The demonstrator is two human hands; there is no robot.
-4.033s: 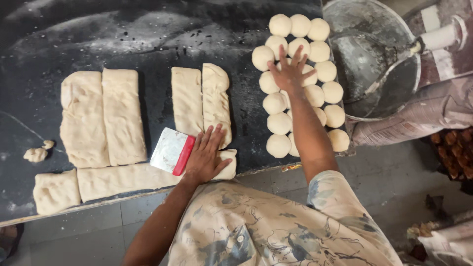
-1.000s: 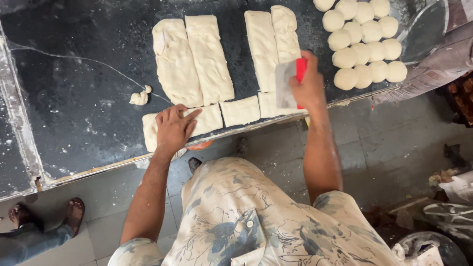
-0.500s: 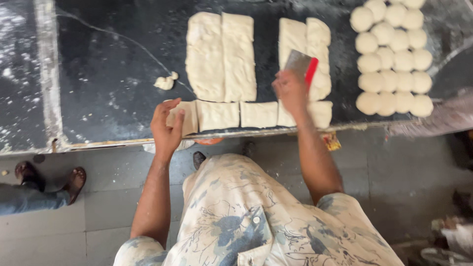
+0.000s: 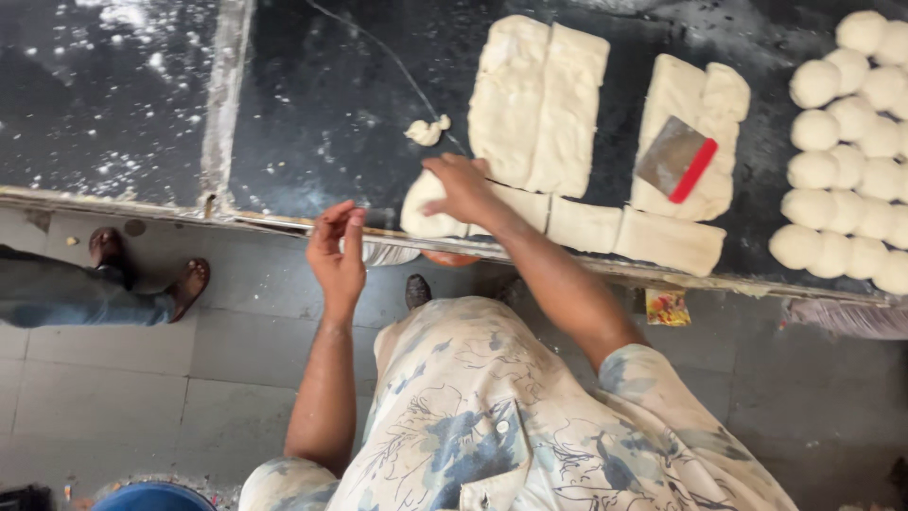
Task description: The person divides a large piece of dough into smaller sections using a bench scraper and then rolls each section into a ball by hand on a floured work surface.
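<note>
While a small cut dough piece (image 4: 423, 210) at the near edge of the dark counter (image 4: 322, 114) is gripped by the right hand (image 4: 465, 186), the left hand (image 4: 339, 254) is held off the counter, just in front of its edge, fingers loosely curled and holding nothing that can be made out. Beside that piece, a row of short cut pieces (image 4: 629, 232) lies along the near edge. Behind them, four long dough strips (image 4: 539, 99) are laid side by side, and a scraper (image 4: 675, 159) with a red grip rests on the right pair. Toward the right end, many rounded dough balls (image 4: 846, 156) are set in close rows. By this evidence a good share is judged shaped already, while the strips and cut pieces remain unrounded. A dough scrap (image 4: 427, 131) lies left of the strips.
</note>
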